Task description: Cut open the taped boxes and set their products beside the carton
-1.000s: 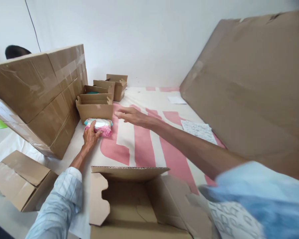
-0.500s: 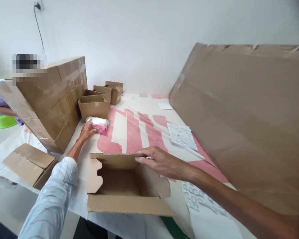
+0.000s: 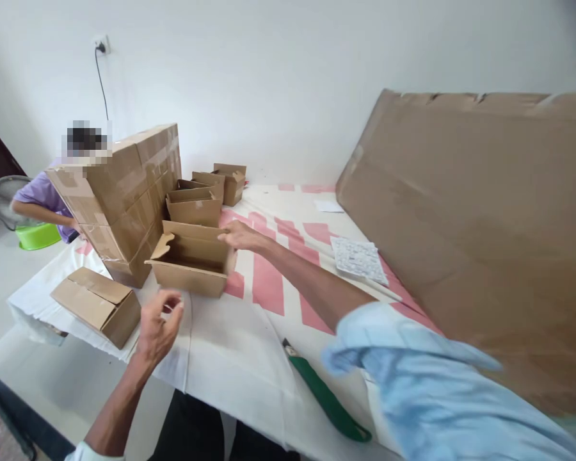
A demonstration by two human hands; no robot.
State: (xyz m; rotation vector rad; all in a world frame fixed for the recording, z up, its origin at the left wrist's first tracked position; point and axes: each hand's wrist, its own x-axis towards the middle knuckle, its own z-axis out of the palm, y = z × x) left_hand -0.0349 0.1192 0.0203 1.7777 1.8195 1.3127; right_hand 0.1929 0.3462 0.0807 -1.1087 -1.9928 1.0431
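My right hand (image 3: 242,235) grips the right edge of an open cardboard box (image 3: 189,280), at its far corner. The box stands on the cloth in front of several other open boxes (image 3: 194,210), its flaps raised; I cannot see its floor. Nearer to me, my left hand (image 3: 159,325) hovers above the cloth with fingers loosely curled, thumb apart and nothing visible in them. To its left lies a closed cardboard box (image 3: 96,301). The pink and white packet seen earlier is out of sight.
A green-handled cutter (image 3: 326,397) lies near the table's front edge. Taped cartons (image 3: 132,186) are stacked at the left, with a person in a purple top (image 3: 43,195) behind them. A large cardboard piece (image 3: 475,224) leans at the right, near a written-on sheet (image 3: 358,259).
The open box has moved away from me and left, beside the other boxes, with my right hand on it. My left hand has drawn back from the packet, which no longer shows.
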